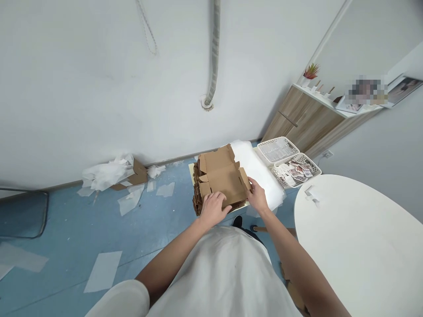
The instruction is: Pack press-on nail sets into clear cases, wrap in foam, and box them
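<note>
The flat cardboard box (226, 176) lies on top of a cardboard stack (197, 193), beside white sheets (256, 165). Left hand (213, 210): grip loosely open, fingers resting on the near part of the box. Right hand (257, 197): grip closed, pinching the side flap (243, 177) of the box. Two white baskets (280, 177) stand beyond the sheets, to the right

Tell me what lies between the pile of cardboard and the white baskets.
In the head view, a stack of white sheets lies between the cardboard pile and the white baskets.
</note>
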